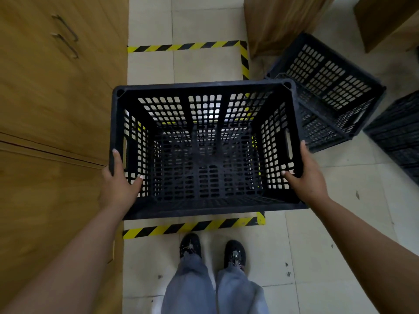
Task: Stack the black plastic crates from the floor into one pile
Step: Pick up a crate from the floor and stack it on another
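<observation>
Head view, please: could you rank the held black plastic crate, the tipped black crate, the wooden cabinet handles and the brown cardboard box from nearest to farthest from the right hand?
1. Held black plastic crate: gripped by the right hand.
2. Tipped black crate: just beyond, on the right.
3. Brown cardboard box: farther back, upper right.
4. Wooden cabinet handles: far left.

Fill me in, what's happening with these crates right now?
A person grips a black plastic crate by its two short sides, left hand on one rim and right hand on the other, thumbs hooked inside. It is over the floor zone marked with yellow-black tape, beside a wooden cabinet. At least one more black crate lies tilted on the tiled floor to the right, not yet stacked.
</observation>
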`<state>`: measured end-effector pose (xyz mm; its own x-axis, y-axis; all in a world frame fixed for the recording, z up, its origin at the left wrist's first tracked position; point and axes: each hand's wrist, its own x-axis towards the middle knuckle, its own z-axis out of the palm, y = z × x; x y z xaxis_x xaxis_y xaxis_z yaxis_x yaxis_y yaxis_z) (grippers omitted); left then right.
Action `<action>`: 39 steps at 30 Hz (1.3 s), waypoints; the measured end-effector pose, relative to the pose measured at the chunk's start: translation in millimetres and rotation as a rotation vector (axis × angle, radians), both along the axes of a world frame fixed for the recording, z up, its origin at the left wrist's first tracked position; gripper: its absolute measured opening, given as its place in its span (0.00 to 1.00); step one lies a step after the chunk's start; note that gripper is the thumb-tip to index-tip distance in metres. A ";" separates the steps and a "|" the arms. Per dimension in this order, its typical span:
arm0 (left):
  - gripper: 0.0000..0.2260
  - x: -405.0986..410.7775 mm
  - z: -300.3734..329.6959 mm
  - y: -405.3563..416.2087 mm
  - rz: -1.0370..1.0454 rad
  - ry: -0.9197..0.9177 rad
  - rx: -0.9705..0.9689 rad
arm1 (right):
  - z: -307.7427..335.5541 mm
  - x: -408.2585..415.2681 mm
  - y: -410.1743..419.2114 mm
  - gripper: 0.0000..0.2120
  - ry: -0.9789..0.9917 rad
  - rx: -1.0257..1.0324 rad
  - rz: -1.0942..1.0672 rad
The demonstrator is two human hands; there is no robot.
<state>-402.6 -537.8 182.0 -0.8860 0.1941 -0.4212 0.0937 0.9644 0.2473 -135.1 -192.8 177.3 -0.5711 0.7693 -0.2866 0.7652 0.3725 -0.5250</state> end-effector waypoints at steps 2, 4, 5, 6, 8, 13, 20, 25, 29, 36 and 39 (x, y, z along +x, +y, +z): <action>0.43 10.0 -0.6 -2.2 0.000 0.013 -0.052 | 2.8 5.2 -8.0 0.42 -0.033 0.013 -0.021; 0.45 25.6 -2.8 -8.6 -0.013 0.051 -0.094 | 4.3 13.1 -18.9 0.39 -0.032 0.024 -0.049; 0.44 34.0 -4.2 -11.9 -0.012 0.066 -0.109 | 4.1 17.2 -24.1 0.38 -0.024 0.026 -0.063; 0.44 41.6 -6.1 -14.6 0.001 0.077 -0.118 | 3.2 20.4 -28.5 0.37 -0.016 0.024 -0.078; 0.43 51.1 -8.7 -16.5 0.038 0.096 -0.105 | 1.5 23.3 -32.5 0.36 0.000 0.021 -0.103; 0.44 46.9 -12.4 -14.7 0.043 0.141 -0.064 | -3.2 20.3 -29.5 0.35 -0.016 0.087 -0.053; 0.41 45.8 -10.3 -23.9 -0.015 0.147 -0.024 | -8.2 17.8 -34.2 0.35 -0.132 0.138 -0.057; 0.44 51.8 -0.7 -26.2 -0.058 0.085 -0.049 | -4.3 23.4 -39.2 0.36 -0.144 0.116 -0.030; 0.48 50.6 -0.7 -30.5 -0.079 0.038 -0.024 | -4.0 25.7 -43.7 0.38 -0.166 0.134 -0.034; 0.49 48.3 -5.6 -34.6 -0.097 0.003 -0.050 | -11.5 24.3 -43.9 0.35 -0.171 0.156 -0.054; 0.50 52.1 -5.9 -35.3 -0.159 0.026 -0.100 | -14.2 28.5 -47.1 0.37 -0.214 0.255 0.070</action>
<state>-350.5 -573.1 176.0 -0.8582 0.2908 -0.4230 0.2519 0.9566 0.1466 -106.6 -239.9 163.1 -0.5725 0.7927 -0.2093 0.8160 0.5263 -0.2388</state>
